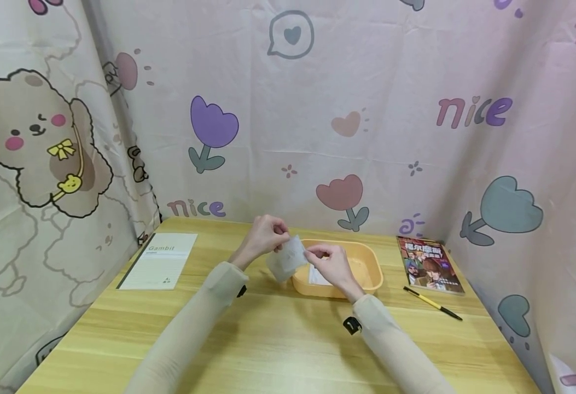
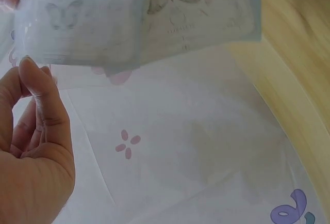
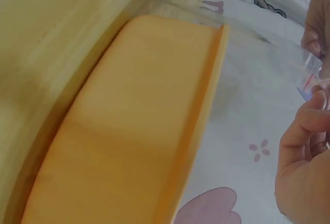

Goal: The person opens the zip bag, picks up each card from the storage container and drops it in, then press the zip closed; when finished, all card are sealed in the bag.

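My left hand (image 1: 266, 235) pinches the top edge of a small clear zip bag (image 1: 290, 257), above the left end of a yellow-orange plastic basket (image 1: 377, 276). Thumb and fingertips of my right hand (image 1: 333, 266) pinch the bag's right corner. In the left wrist view, pale butterfly prints show on the bag (image 2: 82, 25), and a second printed flat piece (image 2: 206, 12) overlaps it. The right wrist view catches a red line on the clear plastic (image 3: 309, 77) at the fingertips. Inside the basket lies a white flat piece (image 1: 317, 277), partly hidden by my right hand.
A white notebook (image 1: 157, 265) marked Gambit lies at the table's left. On the right are a colourful comic-style book (image 1: 430, 268) and a yellow-and-black pen (image 1: 432, 302). A printed curtain (image 1: 278, 137) hangs behind the wooden table (image 1: 268, 339).
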The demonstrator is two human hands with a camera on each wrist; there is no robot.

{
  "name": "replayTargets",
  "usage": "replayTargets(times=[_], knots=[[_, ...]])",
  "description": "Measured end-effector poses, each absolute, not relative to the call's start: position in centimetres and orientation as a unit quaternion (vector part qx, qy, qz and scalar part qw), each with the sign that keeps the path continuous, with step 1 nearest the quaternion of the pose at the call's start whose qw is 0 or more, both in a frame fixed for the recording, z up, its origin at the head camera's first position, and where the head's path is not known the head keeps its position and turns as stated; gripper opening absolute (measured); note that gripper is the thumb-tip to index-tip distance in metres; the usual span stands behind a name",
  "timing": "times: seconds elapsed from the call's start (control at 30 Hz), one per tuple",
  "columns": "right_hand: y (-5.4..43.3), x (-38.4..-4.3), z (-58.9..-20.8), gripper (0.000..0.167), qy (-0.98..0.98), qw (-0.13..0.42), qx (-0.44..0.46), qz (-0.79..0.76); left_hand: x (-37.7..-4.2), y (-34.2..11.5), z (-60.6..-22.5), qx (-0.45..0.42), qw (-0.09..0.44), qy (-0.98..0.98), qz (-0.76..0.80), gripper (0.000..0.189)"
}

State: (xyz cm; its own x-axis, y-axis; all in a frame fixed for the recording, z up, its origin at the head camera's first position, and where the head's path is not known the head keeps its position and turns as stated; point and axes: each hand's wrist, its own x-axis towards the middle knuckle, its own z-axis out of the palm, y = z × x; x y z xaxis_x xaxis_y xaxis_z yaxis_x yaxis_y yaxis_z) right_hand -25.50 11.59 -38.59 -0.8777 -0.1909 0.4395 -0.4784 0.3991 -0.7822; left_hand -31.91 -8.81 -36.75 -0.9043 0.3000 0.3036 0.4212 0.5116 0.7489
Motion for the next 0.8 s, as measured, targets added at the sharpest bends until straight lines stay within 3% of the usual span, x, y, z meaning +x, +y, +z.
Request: replayTargets(times=[0.1,0.33,0.8], knots=[[11.4,-25.6,-38.6,0.010,-0.823,0.132,0.196,0.516,-31.9,-8.8,-36.8,-0.212,0.072,-0.863,-0.452,0.006],[11.3,-28.5,-42.5,0.012,-0.821,0.126,0.184,0.526,-31.6,-8.6,-37.2,-0.213,0.073,-0.862,-0.454,0.006],[11.5,-29.1,-42.3,0.015,-0.805,0.120,0.190,0.549,-32.0,-9.1,-36.9,-0.224,0.080,-0.858,-0.456,0.008]])
